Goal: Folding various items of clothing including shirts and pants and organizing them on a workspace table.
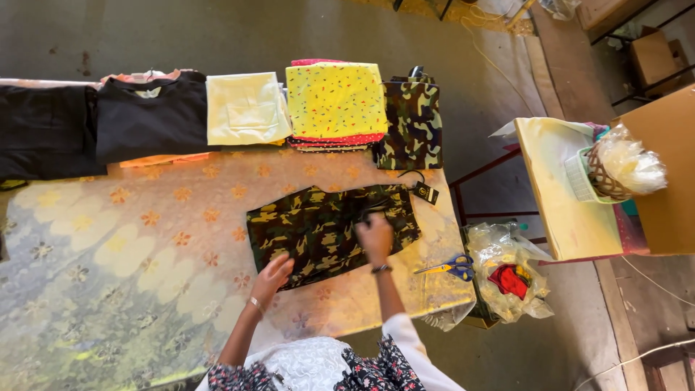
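The right hand lies palm down on the camouflage shorts, fingers bunched at the dark waist area toward the garment's right end; whether it pinches the cloth or only presses it cannot be told. The left hand rests flat on the near left edge of the same shorts, fingers spread and holding nothing. The shorts lie spread out near the right end of the table, which is covered in a floral cloth, with a black hang tag at their far right corner. Just right of the shorts lie scissors with blue and yellow handles. Along the far edge stand folded stacks: black garments, a pale yellow piece, a yellow speckled stack and a folded camouflage piece
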